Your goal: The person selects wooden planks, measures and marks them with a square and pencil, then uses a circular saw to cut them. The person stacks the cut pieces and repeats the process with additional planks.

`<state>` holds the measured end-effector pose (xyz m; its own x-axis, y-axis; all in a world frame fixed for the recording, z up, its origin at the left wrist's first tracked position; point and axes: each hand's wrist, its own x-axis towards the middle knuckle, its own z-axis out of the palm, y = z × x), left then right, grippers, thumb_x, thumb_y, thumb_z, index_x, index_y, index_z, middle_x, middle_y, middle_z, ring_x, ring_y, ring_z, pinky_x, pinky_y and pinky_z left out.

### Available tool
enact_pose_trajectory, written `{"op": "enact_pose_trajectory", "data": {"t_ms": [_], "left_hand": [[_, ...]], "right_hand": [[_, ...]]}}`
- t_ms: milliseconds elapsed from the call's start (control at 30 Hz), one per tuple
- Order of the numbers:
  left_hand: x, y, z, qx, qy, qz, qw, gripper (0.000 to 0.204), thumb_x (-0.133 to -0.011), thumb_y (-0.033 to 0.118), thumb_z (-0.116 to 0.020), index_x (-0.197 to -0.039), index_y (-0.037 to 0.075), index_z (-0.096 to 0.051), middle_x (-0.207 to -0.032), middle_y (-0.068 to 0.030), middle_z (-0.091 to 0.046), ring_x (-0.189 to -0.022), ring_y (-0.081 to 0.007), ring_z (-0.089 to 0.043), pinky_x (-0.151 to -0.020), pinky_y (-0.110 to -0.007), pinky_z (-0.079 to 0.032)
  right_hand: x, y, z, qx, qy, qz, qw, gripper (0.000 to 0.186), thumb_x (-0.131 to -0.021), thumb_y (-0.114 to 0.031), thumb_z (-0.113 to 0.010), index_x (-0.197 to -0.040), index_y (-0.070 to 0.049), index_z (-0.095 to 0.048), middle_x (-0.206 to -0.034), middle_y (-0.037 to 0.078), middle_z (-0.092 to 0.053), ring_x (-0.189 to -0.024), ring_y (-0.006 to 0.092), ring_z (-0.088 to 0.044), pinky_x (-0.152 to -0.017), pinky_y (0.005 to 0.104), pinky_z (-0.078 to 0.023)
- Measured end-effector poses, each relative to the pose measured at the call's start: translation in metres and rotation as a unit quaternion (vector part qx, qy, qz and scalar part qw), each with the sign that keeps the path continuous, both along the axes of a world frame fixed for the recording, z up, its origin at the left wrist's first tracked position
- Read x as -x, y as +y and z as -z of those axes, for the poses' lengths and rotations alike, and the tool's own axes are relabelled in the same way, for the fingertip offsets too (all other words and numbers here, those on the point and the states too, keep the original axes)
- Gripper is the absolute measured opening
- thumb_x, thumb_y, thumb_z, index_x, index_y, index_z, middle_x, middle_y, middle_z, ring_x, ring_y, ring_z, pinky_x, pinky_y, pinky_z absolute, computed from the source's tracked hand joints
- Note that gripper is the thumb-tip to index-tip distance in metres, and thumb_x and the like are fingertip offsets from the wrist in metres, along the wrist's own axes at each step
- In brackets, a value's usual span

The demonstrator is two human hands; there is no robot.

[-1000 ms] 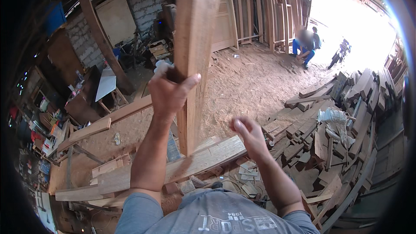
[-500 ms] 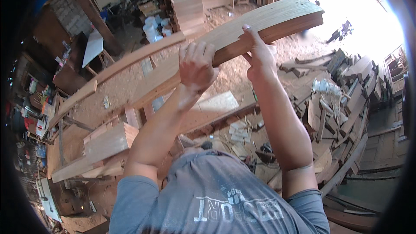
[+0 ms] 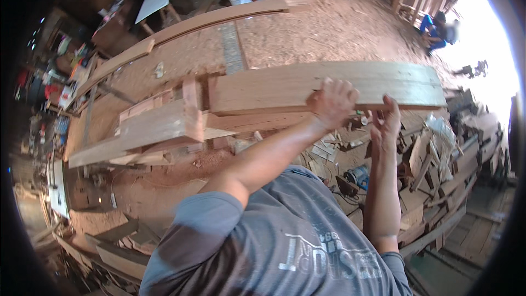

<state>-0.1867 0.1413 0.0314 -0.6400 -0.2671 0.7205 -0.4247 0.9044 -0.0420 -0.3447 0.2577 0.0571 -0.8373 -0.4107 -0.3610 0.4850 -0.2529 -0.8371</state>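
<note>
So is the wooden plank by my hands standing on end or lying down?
Lying down: the wooden plank stretches sideways, broad face up, with your left hand at its near edge.

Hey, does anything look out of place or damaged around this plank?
Yes: right of your right hand, wood scraps lie jumbled at all angles, with what looks like crumpled plastic among them. The plank itself shows no clear damage.

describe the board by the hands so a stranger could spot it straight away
Beyond the grey shirt at the bottom, a long, broad board lies crosswise in mid-picture. Its face is tan at left, paler toward the right. Unlike the heaped wood at right, it has the left hand over its near edge and the right hand at that edge.
</note>
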Motion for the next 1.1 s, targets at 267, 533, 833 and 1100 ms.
{"op": "enact_pose_trajectory", "data": {"t_ms": [267,533,833,1100], "left_hand": [[0.011,0.019,0.032,-0.056,-0.053,0.015,0.997,0.015,-0.099,0.020,-0.059,-0.111,0.013,-0.062,-0.106,-0.0085,-0.060,-0.108,-0.0265,-0.060,-0.104,-0.055,-0.041],[0.001,0.020,0.044,-0.113,-0.007,0.105,0.988,0.016,-0.095,0.021,-0.067,-0.108,0.012,-0.065,-0.109,-0.0107,-0.059,-0.108,-0.0299,-0.060,-0.103,-0.056,-0.044],[-0.174,0.008,0.122,-0.353,-0.119,0.099,0.923,0.071,-0.108,0.052,-0.061,-0.153,-0.001,-0.053,-0.151,-0.0308,-0.060,-0.137,-0.0441,-0.062,-0.117,-0.055,-0.051],[-0.191,0.004,0.121,-0.385,-0.238,-0.225,0.863,0.095,-0.105,0.075,-0.051,-0.161,-0.001,-0.049,-0.148,-0.0357,-0.063,-0.136,-0.0469,-0.065,-0.111,-0.058,-0.054]], "right_hand": [[0.027,0.007,0.056,0.035,-0.038,-0.006,0.999,0.036,-0.090,-0.024,-0.088,-0.122,-0.013,-0.073,-0.116,0.003,-0.074,-0.107,0.0191,-0.066,-0.102,0.0366,-0.055],[0.054,-0.008,0.076,0.014,-0.066,-0.033,0.997,0.042,-0.092,-0.021,-0.085,-0.130,-0.009,-0.070,-0.130,0.006,-0.068,-0.121,0.0235,-0.065,-0.104,0.0382,-0.058],[0.042,-0.088,-0.020,-0.035,0.011,-0.095,0.995,0.052,-0.093,-0.021,-0.082,-0.140,-0.006,-0.064,-0.141,0.008,-0.065,-0.133,0.0247,-0.061,-0.110,0.0441,-0.054],[0.024,-0.121,-0.070,-0.013,0.078,-0.137,0.987,0.063,-0.088,-0.016,-0.087,-0.142,-0.004,-0.059,-0.141,0.011,-0.065,-0.136,0.0274,-0.059,-0.118,0.0490,-0.049]]}}
